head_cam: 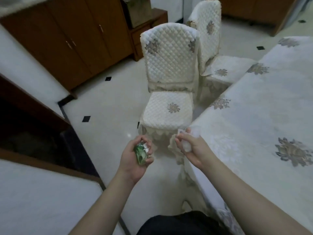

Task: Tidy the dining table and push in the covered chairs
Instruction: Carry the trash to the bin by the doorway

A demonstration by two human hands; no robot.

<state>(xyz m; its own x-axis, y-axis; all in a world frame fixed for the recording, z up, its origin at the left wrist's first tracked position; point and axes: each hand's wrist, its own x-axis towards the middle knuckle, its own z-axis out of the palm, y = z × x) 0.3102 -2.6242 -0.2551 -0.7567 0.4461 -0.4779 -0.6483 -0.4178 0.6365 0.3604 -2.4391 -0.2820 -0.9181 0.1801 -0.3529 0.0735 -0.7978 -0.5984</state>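
Left hand [135,155] clamped on green packet [140,154], right hand [189,146] closed around white tissue [186,146], evidently litter cleared from the tabletop [254,116]; near chair [169,92] stands unpushed.

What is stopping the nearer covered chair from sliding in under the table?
Nothing visible on the floor between the nearer chair and the table. But both hands are full: left hand holds a green packet, right hand white tissue.
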